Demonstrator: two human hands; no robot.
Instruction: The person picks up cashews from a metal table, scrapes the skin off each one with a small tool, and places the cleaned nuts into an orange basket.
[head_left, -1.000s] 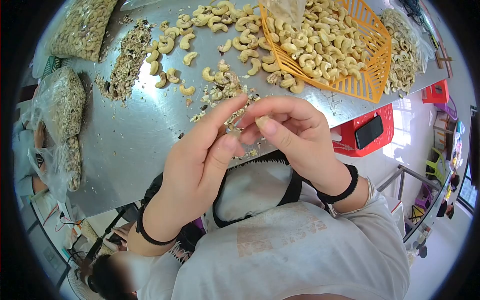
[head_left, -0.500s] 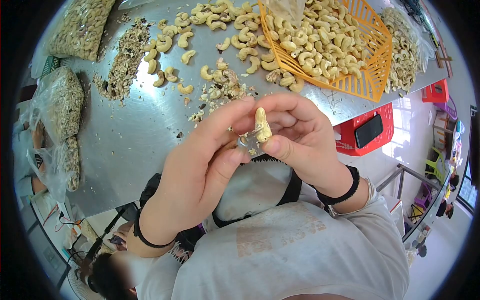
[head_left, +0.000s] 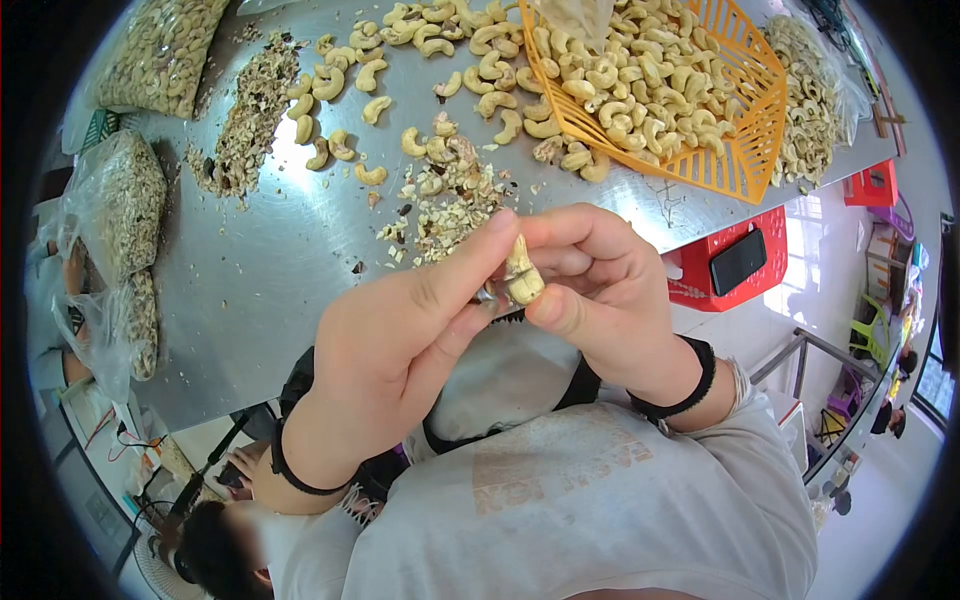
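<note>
Between the thumb and fingers of my right hand (head_left: pixel 605 285) is a single pale cashew nut (head_left: pixel 522 280), held upright above the table's near edge. Dark marks show on its lower end. My left hand (head_left: pixel 400 325) is closed right beside it, with the index fingertip against the nut's upper part. Pinched in that hand is a small shiny metal tool (head_left: pixel 486 293); its kind is mostly hidden by the fingers. Just beyond both hands lies a pile of cashew crumbs and broken pieces (head_left: pixel 450 200) on the metal table (head_left: pixel 270 310).
An orange plastic basket (head_left: pixel 755 150) full of cashews sits at the far right. Loose cashews (head_left: pixel 330 85) are scattered across the back. Bags of nuts (head_left: pixel 125 205) stand at left, near a heap of scraps (head_left: pixel 250 125). A phone (head_left: pixel 738 263) rests on a red stool (head_left: pixel 700 292).
The cashew has turned and sunk slightly in my fingers, so its marked lower end now shows. My left hand has shifted a little, its index finger now against the nut.
</note>
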